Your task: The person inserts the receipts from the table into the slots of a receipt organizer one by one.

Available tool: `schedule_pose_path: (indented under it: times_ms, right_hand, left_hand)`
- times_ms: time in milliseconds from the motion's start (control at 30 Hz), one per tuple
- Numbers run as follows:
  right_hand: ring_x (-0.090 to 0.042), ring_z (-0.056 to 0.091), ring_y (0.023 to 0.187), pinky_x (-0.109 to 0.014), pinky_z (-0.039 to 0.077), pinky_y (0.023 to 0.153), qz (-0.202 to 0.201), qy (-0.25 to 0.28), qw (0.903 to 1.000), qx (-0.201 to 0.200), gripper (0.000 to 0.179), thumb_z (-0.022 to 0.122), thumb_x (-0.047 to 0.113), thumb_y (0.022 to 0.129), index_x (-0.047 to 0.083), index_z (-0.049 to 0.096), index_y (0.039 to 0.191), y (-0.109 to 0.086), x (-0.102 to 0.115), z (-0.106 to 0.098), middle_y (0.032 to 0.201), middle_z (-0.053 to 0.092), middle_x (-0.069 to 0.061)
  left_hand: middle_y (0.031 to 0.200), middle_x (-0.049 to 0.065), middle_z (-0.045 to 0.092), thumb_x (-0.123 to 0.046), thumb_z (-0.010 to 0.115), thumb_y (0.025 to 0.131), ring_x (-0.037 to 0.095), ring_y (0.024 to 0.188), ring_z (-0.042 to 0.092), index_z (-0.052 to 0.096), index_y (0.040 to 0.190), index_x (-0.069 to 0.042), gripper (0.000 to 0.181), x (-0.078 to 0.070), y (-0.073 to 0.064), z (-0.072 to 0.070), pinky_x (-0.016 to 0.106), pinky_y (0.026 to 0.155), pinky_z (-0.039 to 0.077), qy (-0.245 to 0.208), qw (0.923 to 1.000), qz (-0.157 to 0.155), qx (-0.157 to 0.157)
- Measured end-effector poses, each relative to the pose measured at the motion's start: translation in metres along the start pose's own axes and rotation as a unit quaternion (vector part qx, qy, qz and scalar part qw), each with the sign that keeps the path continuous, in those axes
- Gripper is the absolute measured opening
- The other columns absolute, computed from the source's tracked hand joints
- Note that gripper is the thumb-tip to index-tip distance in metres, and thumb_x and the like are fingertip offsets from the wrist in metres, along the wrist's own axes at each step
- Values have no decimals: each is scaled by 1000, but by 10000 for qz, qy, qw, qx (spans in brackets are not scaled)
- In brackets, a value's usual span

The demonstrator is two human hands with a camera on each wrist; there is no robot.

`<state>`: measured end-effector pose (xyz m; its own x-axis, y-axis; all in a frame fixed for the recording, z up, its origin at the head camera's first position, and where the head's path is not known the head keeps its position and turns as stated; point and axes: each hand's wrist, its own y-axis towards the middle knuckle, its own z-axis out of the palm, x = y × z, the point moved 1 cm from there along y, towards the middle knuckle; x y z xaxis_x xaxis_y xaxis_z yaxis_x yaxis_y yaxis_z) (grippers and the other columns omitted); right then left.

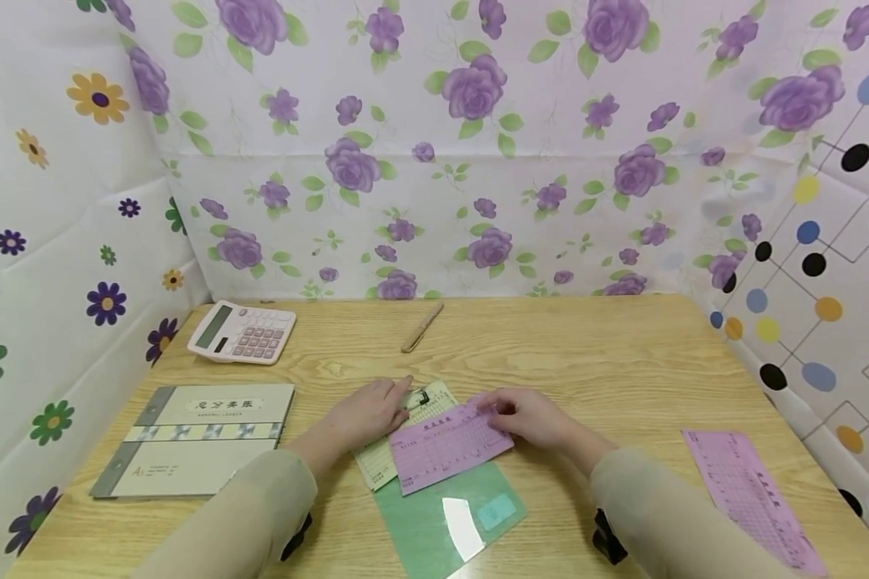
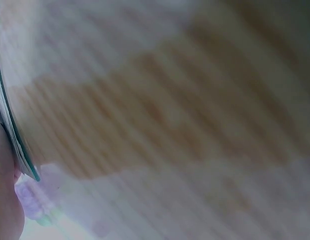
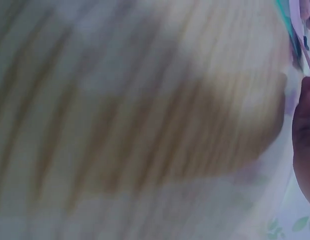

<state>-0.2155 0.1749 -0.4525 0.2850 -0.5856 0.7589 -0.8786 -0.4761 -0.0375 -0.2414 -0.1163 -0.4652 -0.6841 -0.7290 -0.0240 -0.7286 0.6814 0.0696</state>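
Note:
A green clipboard (image 1: pixel 423 523) lies on the table with its metal clip (image 1: pixel 422 397) at the far end. Under the clip is a pale yellow form (image 1: pixel 379 465). My left hand (image 1: pixel 369 414) holds the clipboard's upper left part, thumb and forefinger beside the clip. A pink printed form (image 1: pixel 445 446) lies slanted over the yellow one. My right hand (image 1: pixel 529 416) pinches this pink form at its upper right corner. In the left wrist view the hand (image 2: pixel 4 185) touches the edge of the board and papers. The right wrist view shows only part of the hand (image 3: pixel 305 145).
On the left lies a ledger book (image 1: pixel 203 442), with a pink calculator (image 1: pixel 246 332) behind it. A brown pen (image 1: pixel 422 327) lies near the back of the wooden table (image 1: pixel 594 362). Another pink form (image 1: pixel 756 498) is at the right. Patterned cloth surrounds the table.

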Motion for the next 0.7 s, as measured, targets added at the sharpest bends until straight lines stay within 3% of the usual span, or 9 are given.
schedule_pose_path:
  times_ms: [200, 500, 700]
  right_hand:
    - [-11, 56, 87, -30, 48, 77, -84, -89, 9998, -170, 11, 63, 14, 89, 15, 68, 99, 7, 8, 10, 93, 63, 6]
    - [-14, 53, 84, -31, 46, 75, 88, -152, 9998, 79, 20, 66, 19, 85, 14, 65, 105, 21, 19, 24, 90, 58, 3]
    - [-12, 54, 83, -30, 47, 75, -50, -228, 9997, 60, 20, 65, 16, 86, 11, 65, 106, 27, 25, 32, 91, 59, 3]
  left_hand:
    - [107, 14, 56, -33, 52, 96, 28, 102, 56, 30, 143, 3, 63, 0, 0, -1, 39, 94, 45, 32, 9999, 96, -83]
    - [107, 16, 56, -30, 53, 95, 30, 101, 56, 33, 140, 6, 61, 2, 0, 1, 41, 92, 46, -57, 9996, 197, -203]
    - [114, 17, 55, -33, 51, 96, 31, 108, 54, 28, 145, 1, 64, 0, 0, -2, 41, 97, 42, -237, 9996, -94, 105]
